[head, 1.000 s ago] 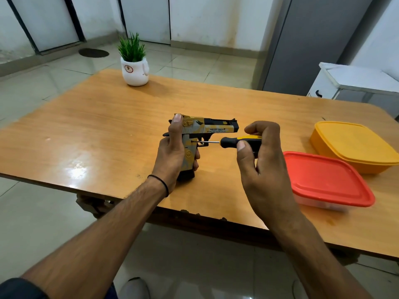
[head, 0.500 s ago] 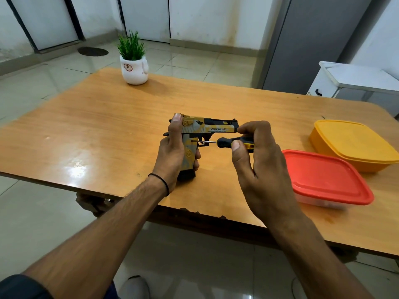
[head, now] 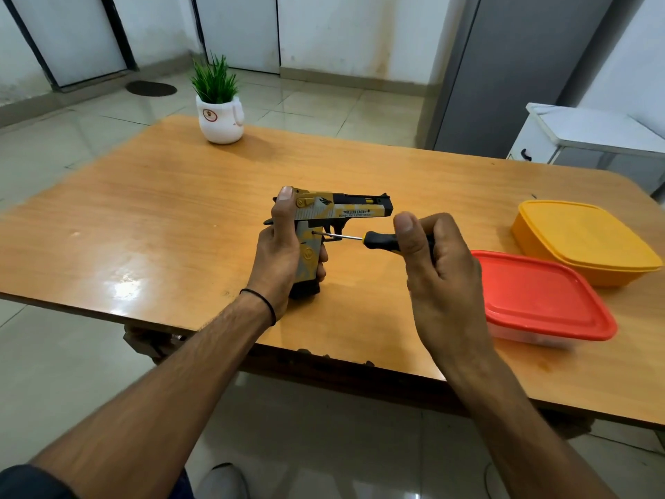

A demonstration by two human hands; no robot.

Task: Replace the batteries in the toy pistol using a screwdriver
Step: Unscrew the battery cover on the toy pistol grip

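- Centre frame: the left hand (head: 279, 253) wraps the pistol (head: 334, 214) from behind, butt planted on the table (head: 162, 217), probably to brace it against the push.
- The right hand (head: 435, 268) curls round the screwdriver (head: 378, 240), shaft level, tip at a screw hole in the grip's side. It looks like the cover screw is being worked.
- The red box (head: 539, 293) sits just right of that wrist, so room is tight there.
- There is room to move left of the pistol, and the near table edge is close.
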